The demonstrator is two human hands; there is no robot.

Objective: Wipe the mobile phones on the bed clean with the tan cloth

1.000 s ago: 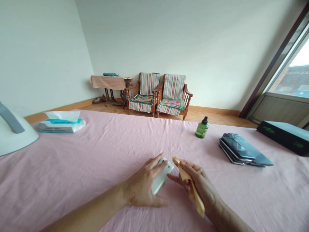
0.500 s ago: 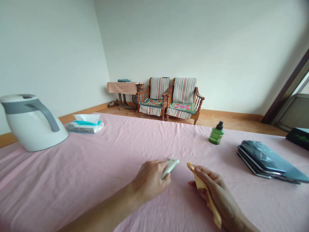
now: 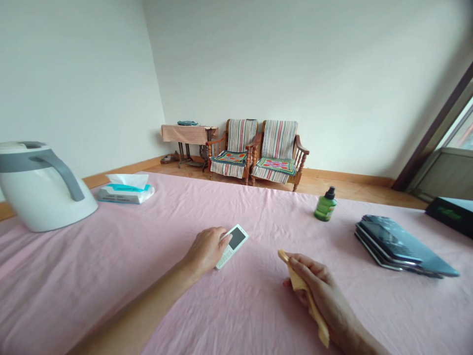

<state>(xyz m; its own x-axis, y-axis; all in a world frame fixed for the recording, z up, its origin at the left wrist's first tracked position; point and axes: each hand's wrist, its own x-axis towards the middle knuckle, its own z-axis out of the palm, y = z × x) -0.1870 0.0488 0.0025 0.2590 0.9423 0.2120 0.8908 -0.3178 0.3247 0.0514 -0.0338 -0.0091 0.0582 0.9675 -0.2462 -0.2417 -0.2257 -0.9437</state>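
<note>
A white keypad phone lies at or just above the pink cloth, its dark screen and keys facing up. My left hand grips its left edge, thumb across the front, the other fingers hidden behind. To the right, my right hand is closed on a folded yellow cloth, which hangs down along the palm. The two hands are apart, and the yellow cloth does not touch the phone.
On the pink-covered table stand a white-grey jug, a tissue pack, a green spray bottle, a stack of dark devices and a black box. Two chairs are by the wall.
My left hand has moved left and away from me with the phone, which has turned from edge-on to screen up. My right hand keeps the yellow cloth; the view has shifted slightly right.
</note>
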